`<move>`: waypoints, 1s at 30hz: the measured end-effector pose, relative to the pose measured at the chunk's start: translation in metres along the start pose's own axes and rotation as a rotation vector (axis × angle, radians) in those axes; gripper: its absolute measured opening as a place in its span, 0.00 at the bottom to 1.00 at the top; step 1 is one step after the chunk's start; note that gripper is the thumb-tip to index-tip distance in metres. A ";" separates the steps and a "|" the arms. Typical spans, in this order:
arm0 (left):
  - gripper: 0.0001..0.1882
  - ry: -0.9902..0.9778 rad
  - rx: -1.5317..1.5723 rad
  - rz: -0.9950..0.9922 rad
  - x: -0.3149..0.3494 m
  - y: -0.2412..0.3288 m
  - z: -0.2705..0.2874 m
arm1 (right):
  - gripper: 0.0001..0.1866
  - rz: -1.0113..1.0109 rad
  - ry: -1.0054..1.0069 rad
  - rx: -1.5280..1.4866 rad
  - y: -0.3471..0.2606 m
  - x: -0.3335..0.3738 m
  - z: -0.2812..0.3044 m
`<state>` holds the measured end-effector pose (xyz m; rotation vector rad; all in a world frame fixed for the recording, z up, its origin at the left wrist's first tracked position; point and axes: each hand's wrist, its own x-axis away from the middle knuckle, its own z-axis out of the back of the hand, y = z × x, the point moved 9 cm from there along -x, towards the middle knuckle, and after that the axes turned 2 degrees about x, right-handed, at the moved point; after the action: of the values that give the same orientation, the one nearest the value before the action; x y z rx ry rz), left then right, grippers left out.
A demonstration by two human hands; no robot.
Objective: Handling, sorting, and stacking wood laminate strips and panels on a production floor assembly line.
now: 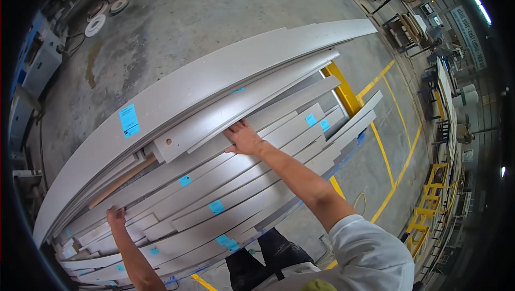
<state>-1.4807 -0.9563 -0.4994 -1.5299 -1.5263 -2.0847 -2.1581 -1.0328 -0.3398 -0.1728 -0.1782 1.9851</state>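
Long grey boards lie stacked side by side before me, several with blue labels. My left hand (pixel 116 217) is at the near left, its fingers bent over the edge of a long, narrow grey board (pixel 155 189). My right hand (pixel 245 138) rests farther along that board, with fingers stretched and thumb apart. Its fingertips reach the edge of a raised grey board (pixel 214 116) that has a round hole near its left end. Beyond lies a wide grey board (pixel 214 71) with a blue label (pixel 129 121). The left fingertips are partly hidden.
A yellow metal beam (pixel 341 88) shows beneath the boards' right ends. Yellow lines (pixel 383 151) mark the concrete floor (pixel 214 12). Machine cabinets (pixel 40 63) stand at the left, and white rings (pixel 95 25) lie near them. Yellow frames (pixel 429 205) line the right side.
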 end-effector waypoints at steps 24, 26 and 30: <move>0.44 0.388 -1.362 -0.744 0.197 -0.043 -0.132 | 0.39 -0.847 0.309 -0.365 0.197 0.083 -0.026; 0.43 0.378 -1.363 -0.714 0.191 -0.040 -0.130 | 0.38 -0.825 0.329 -0.333 0.187 0.077 -0.027; 0.41 0.400 -1.378 -0.772 0.191 -0.040 -0.131 | 0.35 -0.766 0.312 -0.499 0.186 0.084 -0.030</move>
<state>-1.6790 -0.9583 -0.3726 -0.4077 -0.3705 -3.9560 -2.3522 -1.0306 -0.4109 -0.6300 -0.4595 1.1066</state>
